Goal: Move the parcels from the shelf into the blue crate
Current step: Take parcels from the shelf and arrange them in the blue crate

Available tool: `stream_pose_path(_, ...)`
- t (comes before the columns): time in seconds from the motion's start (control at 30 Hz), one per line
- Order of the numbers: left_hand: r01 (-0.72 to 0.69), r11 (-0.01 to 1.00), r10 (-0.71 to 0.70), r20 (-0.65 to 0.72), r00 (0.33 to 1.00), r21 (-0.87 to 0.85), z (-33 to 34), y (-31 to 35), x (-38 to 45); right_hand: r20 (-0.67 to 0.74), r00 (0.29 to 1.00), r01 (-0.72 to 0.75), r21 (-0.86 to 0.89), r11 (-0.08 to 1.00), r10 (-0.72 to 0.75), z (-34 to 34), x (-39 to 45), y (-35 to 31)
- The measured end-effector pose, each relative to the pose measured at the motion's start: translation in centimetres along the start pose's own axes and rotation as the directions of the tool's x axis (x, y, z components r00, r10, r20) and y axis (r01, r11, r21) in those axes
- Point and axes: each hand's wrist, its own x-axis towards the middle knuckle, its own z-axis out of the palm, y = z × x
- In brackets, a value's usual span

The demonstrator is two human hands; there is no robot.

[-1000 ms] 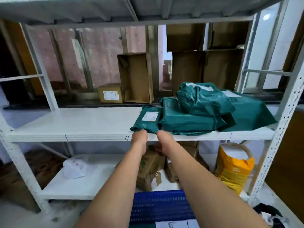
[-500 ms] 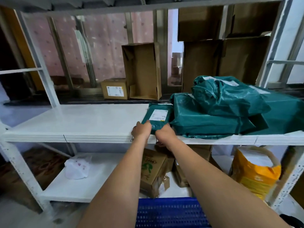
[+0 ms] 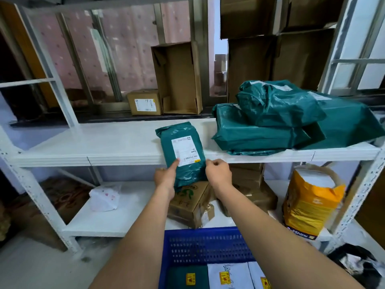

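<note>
Head view. My left hand [image 3: 166,177] grips the lower left edge of a small green parcel [image 3: 183,152], thumb pressed on its white label [image 3: 186,151] and fingers closed underneath. My right hand [image 3: 218,173] pinches the lower right edge, fingers curled shut on the wrapper. The parcel is half off the white shelf [image 3: 104,142]: its far end rests on the board, its near end overhangs the front lip between my hands. Its long axis runs away from me, leaning slightly left at the top. Both hands sit equally near it, one on each side. The blue crate [image 3: 206,245] lies directly below and toward me, between my forearms, with several flat parcels already inside. I judge the coming move to be a pull toward my body, then down. Three larger green parcels [image 3: 277,122] wait stacked on the shelf to the right, apart from the held one.
</note>
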Motion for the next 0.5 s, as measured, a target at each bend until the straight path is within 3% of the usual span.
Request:
stream_pose_path(0.1, 0.084, 0.995, -0.07, 0.24, 0.968, -0.048, -1.9, -2.4, -2.5, 0.042, 0.997, -0.064, 0.056, 0.996, 0.062, -0.6, -1.6, 3.0)
stream_pose_path(0.2, 0.205, 0.975, -0.22, 0.461, 0.86, 0.083, -3.8, -5.3, -4.1, 0.13, 0.983, -0.145, 0.127, 0.981, 0.129, -1.9, -2.8, 5.6)
stream_pose_path(0.37, 0.215, 0.939, -0.334, 0.564, 0.755, 0.269, -6.1, -13.2, -6.2, 0.362, 0.915, -0.243, 0.146, 0.959, 0.177, -5.1, -4.0, 12.5)
stream_pose_path(0.5, 0.217, 0.891, -0.427, 0.577, 0.697, 0.398, -7.0, -20.0, -7.4, 0.41, 0.886, -0.324, 0.218, 0.921, 0.215, -7.0, -4.4, 17.4)
